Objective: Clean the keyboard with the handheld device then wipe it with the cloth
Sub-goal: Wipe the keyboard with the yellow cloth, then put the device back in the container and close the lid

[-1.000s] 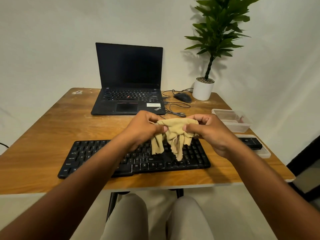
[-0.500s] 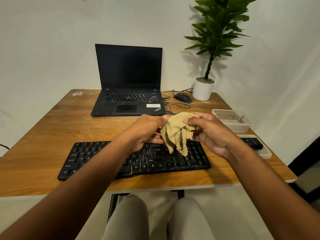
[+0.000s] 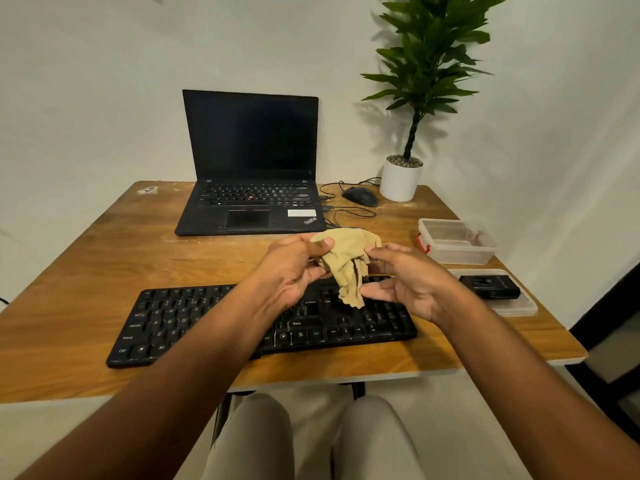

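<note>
Head view, both hands apparently pinching cloth (image 3: pixel 348 263)

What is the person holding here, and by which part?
The tan cloth, bunched above the keyboard. The left hand pinches its upper left edge; the right hand pinches its upper right edge. The rest hangs free.

right grip (image 3: pixel 408 282) on cloth (image 3: pixel 348 263) now looser

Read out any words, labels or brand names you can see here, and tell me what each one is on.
"ThinkPad": on the laptop palm rest, lower right corner.
"Ctrl", "Alt", "Shift", "Enter", "Caps Lock": key legends on the black keyboard; the other keys are too small to read.
White sticker on the laptop: print too blurred to read.
</note>
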The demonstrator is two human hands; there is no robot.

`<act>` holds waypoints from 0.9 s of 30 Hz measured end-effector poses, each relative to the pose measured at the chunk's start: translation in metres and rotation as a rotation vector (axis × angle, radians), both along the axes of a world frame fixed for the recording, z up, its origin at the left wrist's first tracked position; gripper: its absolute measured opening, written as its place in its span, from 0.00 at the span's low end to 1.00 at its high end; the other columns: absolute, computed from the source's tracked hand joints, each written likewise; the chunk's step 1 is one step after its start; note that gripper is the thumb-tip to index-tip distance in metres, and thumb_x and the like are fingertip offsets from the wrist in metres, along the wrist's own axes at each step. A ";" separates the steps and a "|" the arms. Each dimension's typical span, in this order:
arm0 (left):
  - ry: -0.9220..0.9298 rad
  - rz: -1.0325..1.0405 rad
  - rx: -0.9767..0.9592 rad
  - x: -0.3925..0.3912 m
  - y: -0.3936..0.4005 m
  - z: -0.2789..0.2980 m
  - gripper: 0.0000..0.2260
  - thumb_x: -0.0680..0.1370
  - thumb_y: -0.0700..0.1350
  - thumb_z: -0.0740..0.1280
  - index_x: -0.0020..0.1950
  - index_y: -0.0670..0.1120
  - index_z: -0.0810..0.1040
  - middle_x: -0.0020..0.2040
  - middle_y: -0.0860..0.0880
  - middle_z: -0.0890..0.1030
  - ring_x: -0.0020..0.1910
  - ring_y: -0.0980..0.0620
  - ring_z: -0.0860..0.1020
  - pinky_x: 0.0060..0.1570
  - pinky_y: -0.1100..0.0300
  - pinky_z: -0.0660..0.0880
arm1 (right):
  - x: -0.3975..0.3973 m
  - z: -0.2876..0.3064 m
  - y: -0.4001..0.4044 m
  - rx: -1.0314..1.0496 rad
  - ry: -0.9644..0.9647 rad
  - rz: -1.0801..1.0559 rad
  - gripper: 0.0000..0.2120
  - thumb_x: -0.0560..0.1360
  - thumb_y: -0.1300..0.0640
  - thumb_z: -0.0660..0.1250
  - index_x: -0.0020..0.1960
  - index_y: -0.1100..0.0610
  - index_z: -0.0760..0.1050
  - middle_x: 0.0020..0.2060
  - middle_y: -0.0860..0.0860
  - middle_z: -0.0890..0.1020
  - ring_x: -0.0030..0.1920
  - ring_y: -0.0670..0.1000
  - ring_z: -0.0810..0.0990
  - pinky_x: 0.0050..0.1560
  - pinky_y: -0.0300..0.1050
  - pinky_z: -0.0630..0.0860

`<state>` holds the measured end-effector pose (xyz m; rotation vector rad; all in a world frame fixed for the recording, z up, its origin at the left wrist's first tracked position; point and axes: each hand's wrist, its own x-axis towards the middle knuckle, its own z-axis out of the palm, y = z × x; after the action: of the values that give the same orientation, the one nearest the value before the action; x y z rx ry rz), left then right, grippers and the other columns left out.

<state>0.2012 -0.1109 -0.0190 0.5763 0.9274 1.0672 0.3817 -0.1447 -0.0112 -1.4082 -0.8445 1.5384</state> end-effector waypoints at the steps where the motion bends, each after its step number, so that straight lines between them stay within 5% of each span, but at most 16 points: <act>1: 0.010 0.015 0.019 0.002 0.001 -0.001 0.10 0.76 0.29 0.70 0.56 0.34 0.79 0.55 0.35 0.85 0.53 0.40 0.85 0.49 0.46 0.84 | 0.002 0.001 0.000 -0.027 0.030 0.007 0.16 0.81 0.55 0.67 0.67 0.58 0.74 0.61 0.61 0.82 0.48 0.63 0.87 0.43 0.52 0.86; 5: 0.068 0.088 0.149 0.007 0.005 -0.004 0.11 0.76 0.31 0.71 0.57 0.38 0.80 0.53 0.41 0.86 0.51 0.45 0.86 0.50 0.51 0.84 | 0.013 0.003 0.000 -0.082 0.063 -0.001 0.19 0.80 0.49 0.69 0.66 0.58 0.76 0.64 0.62 0.77 0.59 0.63 0.82 0.46 0.53 0.85; 8: 0.088 0.133 0.215 0.009 0.006 -0.003 0.11 0.77 0.31 0.72 0.57 0.40 0.80 0.51 0.43 0.86 0.50 0.47 0.86 0.50 0.51 0.84 | 0.022 -0.001 0.000 -0.081 0.004 -0.016 0.23 0.80 0.45 0.68 0.67 0.59 0.75 0.59 0.62 0.80 0.54 0.59 0.82 0.48 0.50 0.83; 12: 0.091 0.089 0.225 0.018 0.006 -0.005 0.11 0.77 0.32 0.72 0.58 0.39 0.81 0.52 0.42 0.87 0.51 0.46 0.86 0.49 0.52 0.84 | 0.021 -0.001 0.003 -0.084 0.178 0.066 0.23 0.81 0.44 0.65 0.67 0.61 0.73 0.55 0.67 0.84 0.57 0.64 0.84 0.56 0.54 0.83; 16: 0.103 0.013 0.216 0.028 0.006 -0.007 0.10 0.76 0.32 0.72 0.56 0.41 0.82 0.52 0.42 0.86 0.53 0.45 0.85 0.54 0.49 0.83 | 0.024 0.002 0.011 -0.028 0.405 -0.005 0.24 0.77 0.54 0.73 0.68 0.62 0.73 0.61 0.66 0.81 0.59 0.67 0.83 0.58 0.61 0.81; 20: 0.234 -0.020 0.224 0.038 0.012 -0.006 0.09 0.77 0.36 0.74 0.57 0.42 0.82 0.51 0.44 0.87 0.49 0.48 0.85 0.51 0.54 0.82 | 0.034 -0.002 0.018 0.015 0.395 -0.083 0.25 0.70 0.64 0.76 0.66 0.64 0.75 0.63 0.63 0.81 0.58 0.63 0.84 0.52 0.57 0.84; 27: 0.163 -0.190 0.050 0.070 0.037 0.008 0.10 0.80 0.37 0.70 0.61 0.38 0.78 0.55 0.38 0.84 0.52 0.40 0.85 0.49 0.47 0.84 | 0.071 0.003 0.031 0.071 0.343 -0.164 0.18 0.71 0.66 0.74 0.60 0.66 0.77 0.50 0.61 0.85 0.50 0.59 0.87 0.49 0.53 0.85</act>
<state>0.2714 -0.0741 -0.0106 0.7860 0.9687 0.8842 0.4523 -0.1138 -0.0086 -1.0913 -0.5552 1.5492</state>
